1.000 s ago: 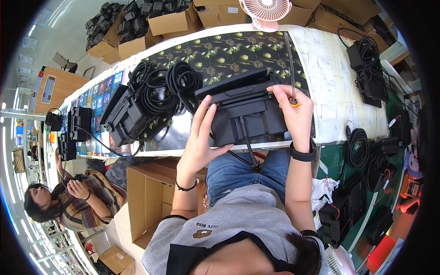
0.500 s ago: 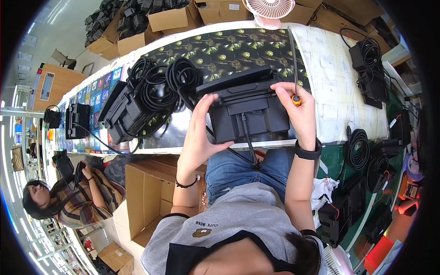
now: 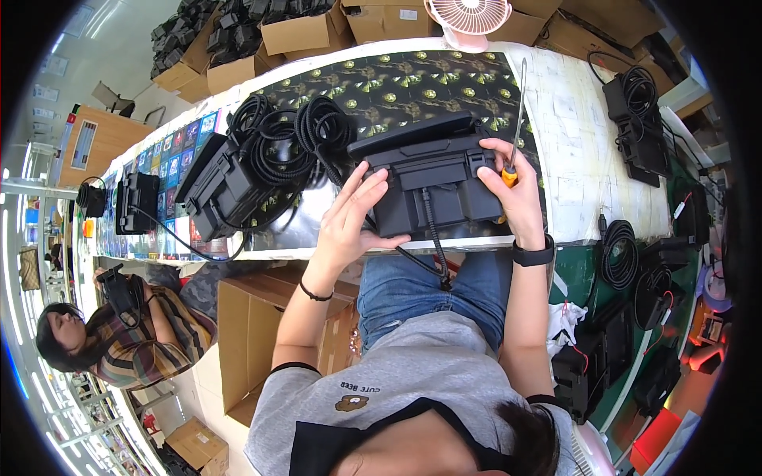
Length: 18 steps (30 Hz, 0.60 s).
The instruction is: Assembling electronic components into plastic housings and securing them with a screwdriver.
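A black plastic case [image 3: 444, 208] sits at the table's near edge, its flat lid [image 3: 413, 136] tipped back along the far side. From its front a ribbed black cable [image 3: 433, 230] drops toward my lap. My left hand [image 3: 349, 214] grips the case's left end, fingers over the top corner and thumb by the lower front edge. My right hand [image 3: 520, 198] keeps a screwdriver [image 3: 509, 178] with a yellow handle in the palm, its long shaft pointing away from me. That hand's thumb and forefinger press on the case's right end, near a latch.
Left of the case lie coiled black cables [image 3: 278, 151] and another black case [image 3: 226, 190]. A pink fan [image 3: 468, 20] stands at the far edge. Cardboard boxes [image 3: 305, 33] line the back, and an open carton [image 3: 238, 349] is at my left. Beyond it a person [image 3: 135, 341] handles a black case.
My right thumb has come down onto the case's right end, and the screwdriver leans more to the right. My left fingers have shifted farther over the left corner. The lid sits closer to the case.
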Each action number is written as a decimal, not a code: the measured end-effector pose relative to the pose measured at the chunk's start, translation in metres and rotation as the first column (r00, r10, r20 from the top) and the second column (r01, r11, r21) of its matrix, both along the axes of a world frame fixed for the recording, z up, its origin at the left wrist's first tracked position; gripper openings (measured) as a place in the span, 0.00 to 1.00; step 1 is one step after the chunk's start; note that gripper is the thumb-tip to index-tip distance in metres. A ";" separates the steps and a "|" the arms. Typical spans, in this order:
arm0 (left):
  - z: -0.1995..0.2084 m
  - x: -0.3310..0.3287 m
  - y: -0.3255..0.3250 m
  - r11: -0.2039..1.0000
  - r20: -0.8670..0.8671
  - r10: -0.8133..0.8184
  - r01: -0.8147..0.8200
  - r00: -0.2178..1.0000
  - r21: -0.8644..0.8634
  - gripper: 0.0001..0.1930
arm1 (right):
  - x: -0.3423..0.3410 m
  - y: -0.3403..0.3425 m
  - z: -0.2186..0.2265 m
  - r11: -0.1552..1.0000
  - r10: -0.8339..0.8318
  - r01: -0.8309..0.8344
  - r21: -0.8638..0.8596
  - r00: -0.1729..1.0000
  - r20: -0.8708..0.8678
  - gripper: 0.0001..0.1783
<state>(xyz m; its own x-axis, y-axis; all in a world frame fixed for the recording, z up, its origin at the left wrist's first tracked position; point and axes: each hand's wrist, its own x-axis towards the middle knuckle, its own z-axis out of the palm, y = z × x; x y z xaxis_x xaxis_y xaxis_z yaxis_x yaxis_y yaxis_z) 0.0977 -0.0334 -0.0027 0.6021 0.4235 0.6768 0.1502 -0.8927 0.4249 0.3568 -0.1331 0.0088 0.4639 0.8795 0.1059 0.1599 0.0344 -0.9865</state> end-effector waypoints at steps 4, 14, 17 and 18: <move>-0.004 0.001 0.001 0.999 -0.003 0.022 -0.022 1.000 0.050 0.42 | -0.002 -0.001 0.003 0.998 -0.037 0.037 0.041 0.999 -0.001 0.18; 0.001 0.038 -0.005 0.948 -0.025 0.242 -0.231 0.970 0.218 0.38 | -0.020 -0.035 -0.030 0.959 -0.282 0.283 0.031 0.928 0.243 0.33; 0.000 0.046 -0.006 0.931 -0.010 0.283 -0.272 0.959 0.244 0.38 | -0.022 -0.054 -0.036 0.957 -0.283 0.291 0.012 0.920 0.270 0.31; 0.000 0.047 -0.008 0.934 -0.010 0.291 -0.282 0.957 0.220 0.38 | -0.022 -0.059 -0.036 0.928 -0.370 0.295 0.226 0.781 0.502 0.28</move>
